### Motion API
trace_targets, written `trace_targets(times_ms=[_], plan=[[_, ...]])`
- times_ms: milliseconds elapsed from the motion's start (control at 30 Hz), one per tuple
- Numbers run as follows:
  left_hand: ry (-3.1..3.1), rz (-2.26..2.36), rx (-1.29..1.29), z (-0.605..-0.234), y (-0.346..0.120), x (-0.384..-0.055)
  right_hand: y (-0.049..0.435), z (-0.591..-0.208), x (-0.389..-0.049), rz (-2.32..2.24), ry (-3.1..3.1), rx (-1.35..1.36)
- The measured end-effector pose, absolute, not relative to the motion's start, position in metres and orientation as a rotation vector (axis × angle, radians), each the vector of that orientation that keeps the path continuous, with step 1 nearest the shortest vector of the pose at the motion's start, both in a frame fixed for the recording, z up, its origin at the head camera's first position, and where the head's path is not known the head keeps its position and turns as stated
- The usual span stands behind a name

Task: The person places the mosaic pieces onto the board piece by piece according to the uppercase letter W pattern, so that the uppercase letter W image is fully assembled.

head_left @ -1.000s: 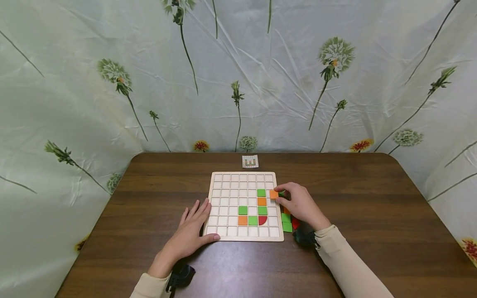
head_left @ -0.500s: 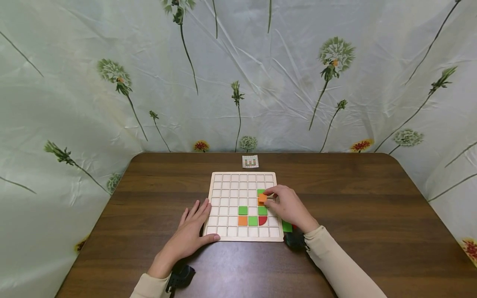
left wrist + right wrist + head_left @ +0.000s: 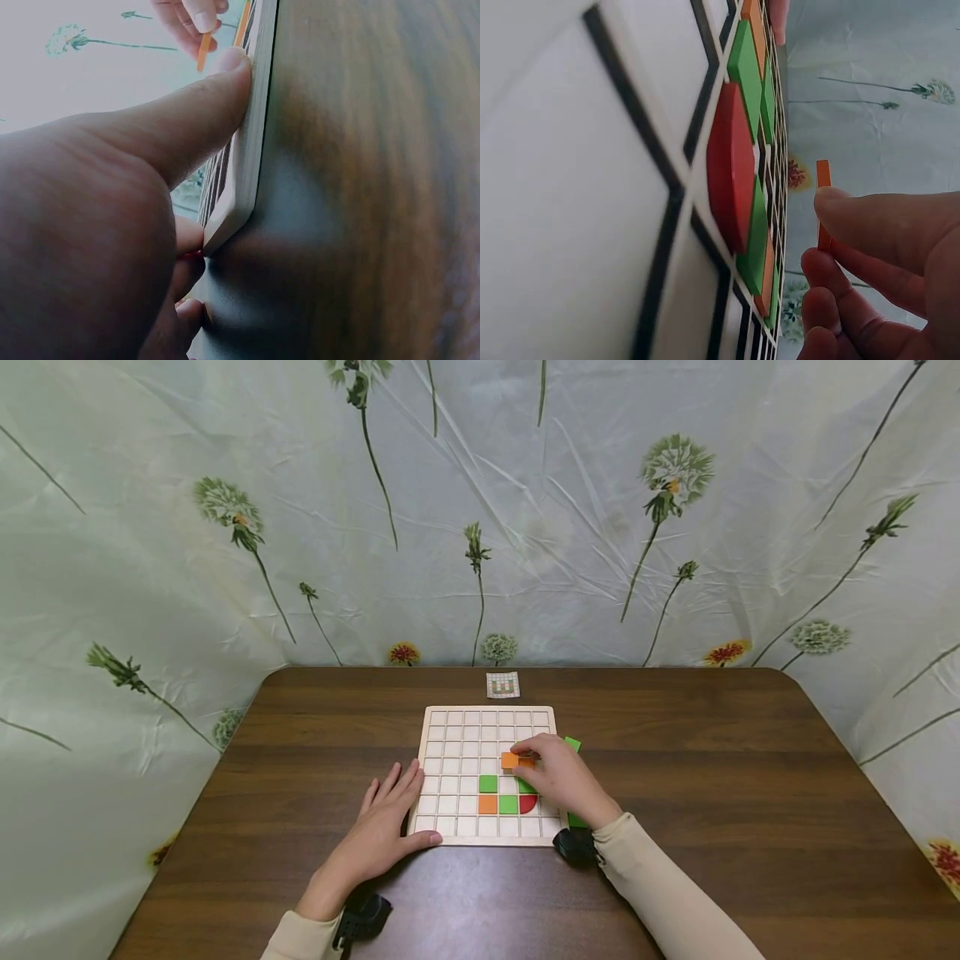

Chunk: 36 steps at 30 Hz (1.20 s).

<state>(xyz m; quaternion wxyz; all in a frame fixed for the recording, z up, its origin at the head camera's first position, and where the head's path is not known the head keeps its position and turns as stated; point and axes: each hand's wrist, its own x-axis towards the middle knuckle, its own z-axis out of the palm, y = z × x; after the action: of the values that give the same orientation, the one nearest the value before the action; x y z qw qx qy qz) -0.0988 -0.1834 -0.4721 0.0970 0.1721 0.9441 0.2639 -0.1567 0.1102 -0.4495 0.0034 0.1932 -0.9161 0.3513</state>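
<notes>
A pale wooden grid board (image 3: 450, 733) lies flat on the table. My right hand (image 3: 564, 777) pinches an orange square tile (image 3: 509, 761) between thumb and fingers; the right wrist view shows this tile (image 3: 823, 174) held apart from the grid surface. Seated in the cells are a green tile (image 3: 488, 784), an orange tile (image 3: 487, 804), another green tile (image 3: 507, 804) and a red rounded piece (image 3: 528, 803). Further tiles in that right column are partly hidden by my right hand. My left hand (image 3: 381, 827) rests against the board's left side, fingers extended, thumb (image 3: 217, 82) on its front edge.
A small printed card (image 3: 502, 685) with a coloured grid pattern lies behind the board. Loose green tiles (image 3: 573, 744) peek out along the board's right side, mostly behind my right arm. The brown wooden table (image 3: 337, 710) meets a flowered curtain (image 3: 420, 602) at the back.
My right hand has carried the orange tile leftward from the board's right edge, over the column of placed tiles, to the cell left of it. The left hand stays in place.
</notes>
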Motion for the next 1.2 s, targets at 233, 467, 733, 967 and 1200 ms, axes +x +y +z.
trace_targets(times_ms=[233, 467, 733, 967, 1200], plan=[[2.794, 0.783, 0.500, -0.472, -0.183, -0.099, 0.104, -0.451, -0.158, 1.098, -2.903, 0.612], [2.797, 0.784, 0.504, -0.472, -0.183, -0.098, 0.098, -0.449, -0.159, 1.086, -2.916, 0.655], [2.800, 0.788, 0.504, -0.471, -0.183, -0.098, 0.091, -0.448, -0.162, 1.105, -2.937, 0.647], [2.800, 0.780, 0.504, -0.473, -0.183, -0.099, 0.086, -0.448, -0.166, 1.074, -2.924, 0.668], [2.802, 0.787, 0.501, -0.472, -0.183, -0.099, 0.083, -0.448, -0.169, 1.086, -2.955, 0.652]])
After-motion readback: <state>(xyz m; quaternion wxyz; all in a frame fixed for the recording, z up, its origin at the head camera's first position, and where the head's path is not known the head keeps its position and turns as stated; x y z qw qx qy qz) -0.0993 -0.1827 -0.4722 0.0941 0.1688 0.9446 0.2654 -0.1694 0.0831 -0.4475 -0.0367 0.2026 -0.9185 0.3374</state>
